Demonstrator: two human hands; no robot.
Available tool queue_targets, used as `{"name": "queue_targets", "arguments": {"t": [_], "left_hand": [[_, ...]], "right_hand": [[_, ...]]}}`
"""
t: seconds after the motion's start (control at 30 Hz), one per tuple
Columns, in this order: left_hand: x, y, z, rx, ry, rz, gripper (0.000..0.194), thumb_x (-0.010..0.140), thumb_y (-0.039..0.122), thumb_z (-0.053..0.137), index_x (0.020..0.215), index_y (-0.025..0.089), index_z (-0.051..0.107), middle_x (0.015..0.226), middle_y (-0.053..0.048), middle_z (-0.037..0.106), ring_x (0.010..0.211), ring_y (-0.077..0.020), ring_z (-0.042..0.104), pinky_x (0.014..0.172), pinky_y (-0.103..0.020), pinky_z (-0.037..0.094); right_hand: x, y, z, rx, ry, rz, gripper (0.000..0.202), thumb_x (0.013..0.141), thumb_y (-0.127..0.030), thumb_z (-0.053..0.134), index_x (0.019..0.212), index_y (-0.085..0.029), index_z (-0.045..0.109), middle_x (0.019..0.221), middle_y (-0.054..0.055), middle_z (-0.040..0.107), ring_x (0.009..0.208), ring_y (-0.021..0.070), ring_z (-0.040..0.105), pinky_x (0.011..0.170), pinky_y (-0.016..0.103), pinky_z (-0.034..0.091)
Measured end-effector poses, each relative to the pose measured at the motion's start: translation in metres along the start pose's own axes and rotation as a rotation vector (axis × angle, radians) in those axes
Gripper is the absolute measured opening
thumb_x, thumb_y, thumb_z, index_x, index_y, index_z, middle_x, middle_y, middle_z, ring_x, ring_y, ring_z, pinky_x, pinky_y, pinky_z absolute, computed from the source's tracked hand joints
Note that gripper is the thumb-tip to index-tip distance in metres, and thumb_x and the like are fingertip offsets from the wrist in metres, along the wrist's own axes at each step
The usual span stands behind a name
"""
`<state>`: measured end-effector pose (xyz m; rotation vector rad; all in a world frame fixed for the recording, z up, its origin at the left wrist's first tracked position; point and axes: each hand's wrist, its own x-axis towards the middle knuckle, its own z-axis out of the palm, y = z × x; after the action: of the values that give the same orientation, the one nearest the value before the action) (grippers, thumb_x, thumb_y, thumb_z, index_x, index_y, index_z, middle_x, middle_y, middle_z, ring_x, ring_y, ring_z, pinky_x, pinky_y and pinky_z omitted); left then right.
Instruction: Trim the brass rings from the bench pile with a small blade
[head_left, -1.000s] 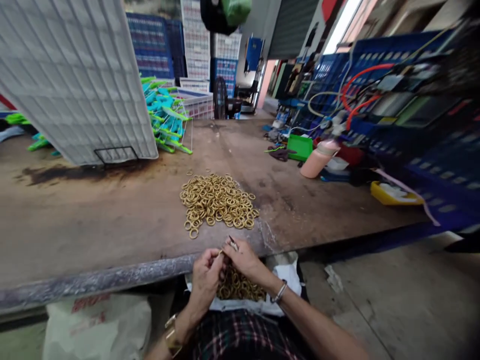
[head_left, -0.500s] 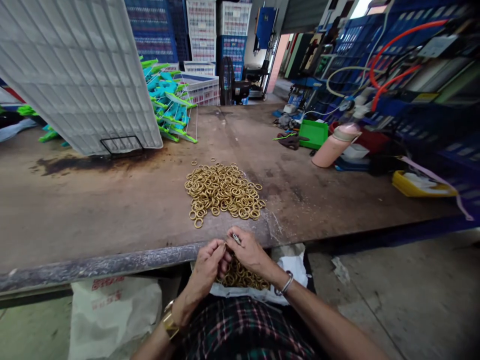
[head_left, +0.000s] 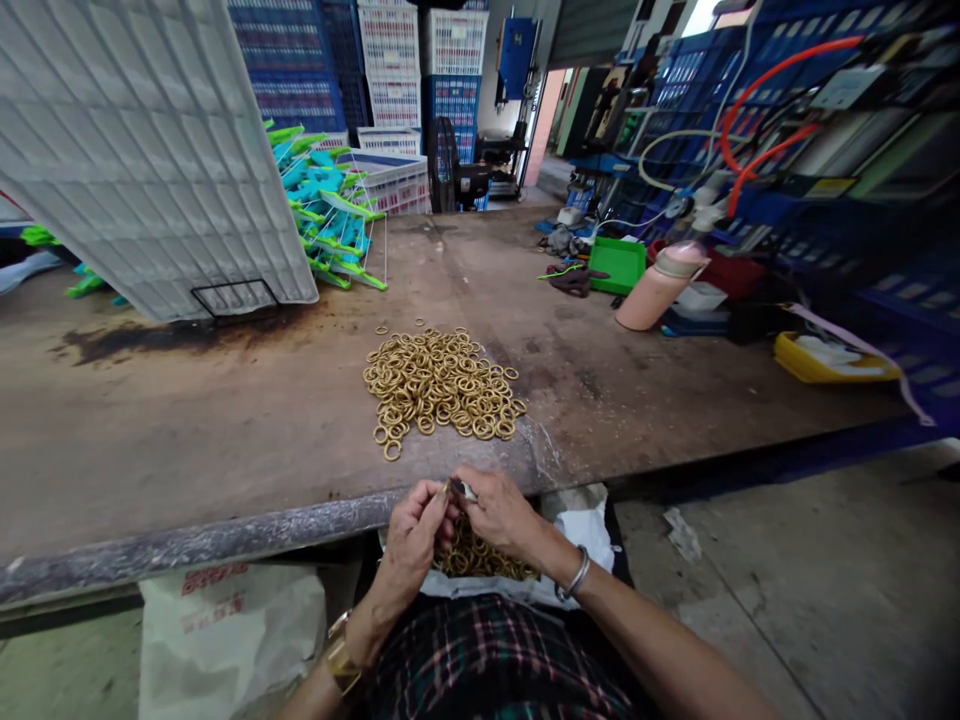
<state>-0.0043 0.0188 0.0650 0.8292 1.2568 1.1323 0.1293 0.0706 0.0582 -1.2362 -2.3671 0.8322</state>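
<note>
Above my lap, at the table's front edge, my two hands meet at the fingertips. My left hand (head_left: 415,530) is closed in a pinch, with a bit of gold showing at its fingertips that looks like the edge of a brass ring (head_left: 446,488). My right hand (head_left: 501,510) wraps round a small tool with a dark and a silvery part (head_left: 466,491), mostly hidden by the fingers, held against the left fingertips. Under the hands, more brass rings (head_left: 487,557) lie in a white-lined container. On the table just beyond sits a heap of brass rings (head_left: 439,385).
A ribbed whitish panel (head_left: 165,150) leans at the left, by green and turquoise plastic pieces (head_left: 330,215). To the right stand a pink bottle (head_left: 660,290), a green tray (head_left: 619,264) and a yellow tray (head_left: 832,362). A white sack (head_left: 225,630) is below the table.
The right hand has turned slightly, and the tool's dark part now shows against the left fingertips. The view has shifted a little; the heap of rings looks the same.
</note>
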Motion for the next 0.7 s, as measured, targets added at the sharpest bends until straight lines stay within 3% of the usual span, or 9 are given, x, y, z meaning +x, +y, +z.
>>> {"name": "queue_targets", "arguments": {"t": [0.13,0.47,0.57,0.7], "left_hand": [[0.0,0.002,0.001,0.049,0.003,0.032,0.034,0.072,0.051,0.055,0.066,0.017,0.052,0.052,0.004,0.049,0.043,-0.0077,0.043,0.042,-0.019,0.038],[-0.001,-0.001,0.0,0.121,0.015,0.077,0.034,0.075,0.05,0.051,0.066,0.017,0.049,0.052,0.004,0.046,0.045,-0.0086,0.042,0.044,-0.02,0.036],[0.0,-0.006,-0.002,0.15,0.013,0.134,0.032,0.078,0.047,0.049,0.067,0.017,0.05,0.052,0.004,0.046,0.047,-0.0089,0.043,0.046,-0.02,0.037],[-0.006,-0.007,-0.004,0.105,0.032,0.093,0.031,0.079,0.046,0.049,0.067,0.018,0.05,0.053,0.004,0.049,0.045,-0.0088,0.043,0.044,-0.021,0.037]], "right_hand": [[-0.002,-0.005,-0.001,-0.141,-0.066,-0.035,0.02,0.066,-0.006,0.042,0.08,-0.017,0.052,0.068,0.001,0.057,0.057,0.0124,0.045,0.055,0.024,0.024],[-0.001,-0.009,-0.001,-0.24,-0.143,-0.024,0.025,0.07,-0.008,0.04,0.09,-0.016,0.052,0.078,0.005,0.063,0.065,0.015,0.054,0.057,0.026,0.025],[-0.001,-0.01,0.0,-0.281,-0.2,0.015,0.026,0.073,-0.01,0.04,0.095,-0.016,0.053,0.079,0.007,0.064,0.068,0.0163,0.056,0.057,0.025,0.027],[0.005,-0.014,0.002,-0.348,-0.226,0.098,0.025,0.077,-0.013,0.039,0.098,-0.014,0.053,0.08,0.01,0.066,0.069,0.0179,0.059,0.057,0.025,0.03]]}}
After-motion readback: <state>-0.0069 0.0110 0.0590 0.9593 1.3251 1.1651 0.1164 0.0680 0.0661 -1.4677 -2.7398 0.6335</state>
